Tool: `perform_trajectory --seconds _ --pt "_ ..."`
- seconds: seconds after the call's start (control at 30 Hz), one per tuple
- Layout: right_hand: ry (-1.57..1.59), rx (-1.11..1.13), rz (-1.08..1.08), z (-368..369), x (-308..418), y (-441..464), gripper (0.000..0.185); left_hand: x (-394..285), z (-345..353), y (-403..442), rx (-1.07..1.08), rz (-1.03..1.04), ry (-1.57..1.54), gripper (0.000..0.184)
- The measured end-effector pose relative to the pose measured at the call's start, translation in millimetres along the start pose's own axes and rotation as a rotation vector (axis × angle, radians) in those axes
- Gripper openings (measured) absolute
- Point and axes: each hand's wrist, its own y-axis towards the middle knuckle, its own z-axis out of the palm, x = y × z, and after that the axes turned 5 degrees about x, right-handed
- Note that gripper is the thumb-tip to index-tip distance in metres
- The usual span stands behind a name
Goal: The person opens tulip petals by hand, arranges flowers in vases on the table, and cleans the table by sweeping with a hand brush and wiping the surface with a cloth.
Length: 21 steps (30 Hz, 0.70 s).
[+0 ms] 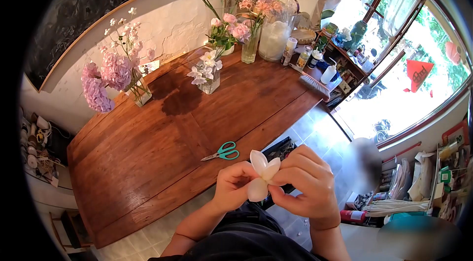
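A white flower [258, 189] with broad petals is held up in front of my body, just past the near edge of the wooden table. My left hand [233, 185] pinches it from the left side. From the right, my right hand [304, 182] has thumb and fingers closed on the flower near its yellowish centre. Scissors [227, 150] with teal handles lie on the table close to my left hand, their blades pointing left.
On the wooden table [133, 162] stand vases with pink hydrangeas [116, 71], white flowers [206, 71] and pink roses [239, 31]. A brush [315, 85], bottles and a large glass jar [274, 39] are at the far right end. Shelves with supplies stand at the right.
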Motion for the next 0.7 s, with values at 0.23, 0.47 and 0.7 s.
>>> perform_trajectory --seconds 0.23,0.47,0.7 --pt "-0.141 -0.046 0.017 6.8 7.3 -0.6 0.022 -0.8 1.5 -4.4 -0.02 -0.018 -0.002 0.011" --pt "-0.189 -0.068 -0.008 7.4 10.3 -2.0 0.023 -3.5 4.9 -5.1 -0.017 0.001 0.023 0.009" --pt "-0.233 -0.001 -0.064 0.2 13.3 -4.6 0.022 -2.0 5.2 -6.1 -0.007 0.002 0.061 0.01"
